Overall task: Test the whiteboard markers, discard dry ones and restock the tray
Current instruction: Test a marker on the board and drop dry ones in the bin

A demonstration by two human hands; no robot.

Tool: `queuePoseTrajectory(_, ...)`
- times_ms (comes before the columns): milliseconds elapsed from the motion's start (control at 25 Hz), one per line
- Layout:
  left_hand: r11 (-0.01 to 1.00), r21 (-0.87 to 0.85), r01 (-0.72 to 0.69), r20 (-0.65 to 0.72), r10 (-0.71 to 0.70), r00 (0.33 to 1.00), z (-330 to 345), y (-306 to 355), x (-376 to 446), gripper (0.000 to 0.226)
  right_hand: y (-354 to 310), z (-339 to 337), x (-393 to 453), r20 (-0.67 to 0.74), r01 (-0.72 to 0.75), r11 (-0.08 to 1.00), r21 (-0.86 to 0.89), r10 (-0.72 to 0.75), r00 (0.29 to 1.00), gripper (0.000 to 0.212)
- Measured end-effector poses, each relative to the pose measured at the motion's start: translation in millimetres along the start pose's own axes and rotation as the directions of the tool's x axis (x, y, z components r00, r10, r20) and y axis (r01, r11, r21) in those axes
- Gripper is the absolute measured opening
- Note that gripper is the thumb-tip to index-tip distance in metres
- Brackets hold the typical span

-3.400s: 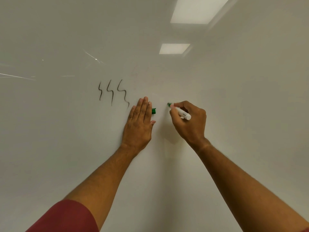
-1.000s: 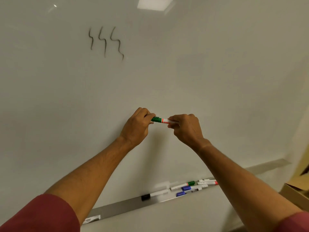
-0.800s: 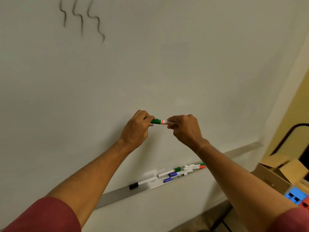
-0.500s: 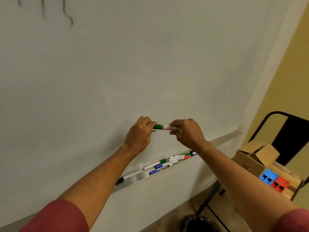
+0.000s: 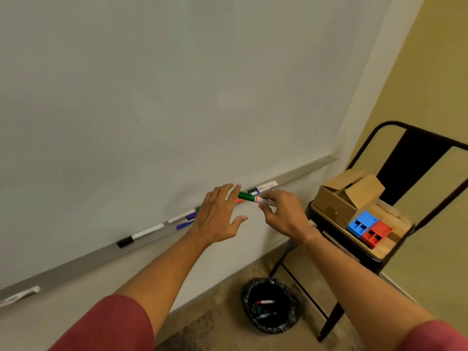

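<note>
Marker (image 5: 249, 197) held at the whiteboard (image 5: 152, 97): green cap, red ring, white barrel. Whiteboard plain white; tray (image 5: 101, 254) along its lower edge grey. In the tray: white-barrelled markers, 1 capped black (image 5: 140, 235), 2 capped blue (image 5: 184, 222). Right of the whiteboard: ochre wall (image 5: 435, 72), black chair (image 5: 415, 153), brown cardboard box (image 5: 347, 198), 1 blue block (image 5: 362, 222), 1 red block (image 5: 376, 234). Bin (image 5: 269, 310) below: black liner. Sleeves (image 5: 109, 325) dark red.

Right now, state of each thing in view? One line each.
green marker: capped, held by right hand
right hand: fingers pinch the marker's white barrel
left hand: open, fingers spread, off the marker
tray: holds several capped markers
bin: lined, discarded markers inside
cardboard box: flaps open, on chair
blue and red blocks: side by side on chair
</note>
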State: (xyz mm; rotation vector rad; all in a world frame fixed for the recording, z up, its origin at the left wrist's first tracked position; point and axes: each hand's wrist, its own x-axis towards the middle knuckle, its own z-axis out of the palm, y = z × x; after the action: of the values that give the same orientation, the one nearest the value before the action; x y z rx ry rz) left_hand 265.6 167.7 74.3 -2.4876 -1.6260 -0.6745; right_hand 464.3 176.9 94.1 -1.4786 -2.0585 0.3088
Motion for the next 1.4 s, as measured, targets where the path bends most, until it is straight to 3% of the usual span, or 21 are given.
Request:
queuePoseTrajectory(120,0.993,0.075,0.092,0.166,-0.103,0.981,39.8,25.6,-10.3,0.094,37.6,9.2,-20.6,0.027,-0.012,0.999,-0.038,0.013,1.0,0.025)
queuePoseTrajectory(320,0.976,0.179,0.126,0.291,-0.175,0.941,84.1,49.3,-25.9,0.1,82.1,35.9,-57.9,0.04,-0.08,0.995,-0.054,0.082,0.996,0.024)
queuePoseTrajectory(640,0.989,0.122,0.08,0.486,-0.13,0.864,156.0,64.4,-57.2,0.1,138.4,94.6,-116.2,0.116,-0.269,0.956,-0.121,0.282,0.952,0.015)
queuePoseTrajectory(880,0.994,0.1,0.042,0.575,-0.092,0.813,195.5,65.4,-70.1,0.103,163.8,128.0,-148.3,0.144,-0.358,0.919,-0.164,0.381,0.913,0.019)
queuePoseTrajectory(1280,0.994,0.088,0.058,0.618,-0.1,0.78,221.3,46.9,-85.2,0.102,186.9,165.6,-150.1,0.221,-0.431,0.881,-0.196,0.468,0.855,0.028)
queuePoseTrajectory(1400,0.994,0.087,0.072,0.618,-0.111,0.778,224.1,41.2,-89.0,0.101,191.0,172.4,-140.8,0.21,-0.418,0.888,-0.193,0.453,0.866,0.028)
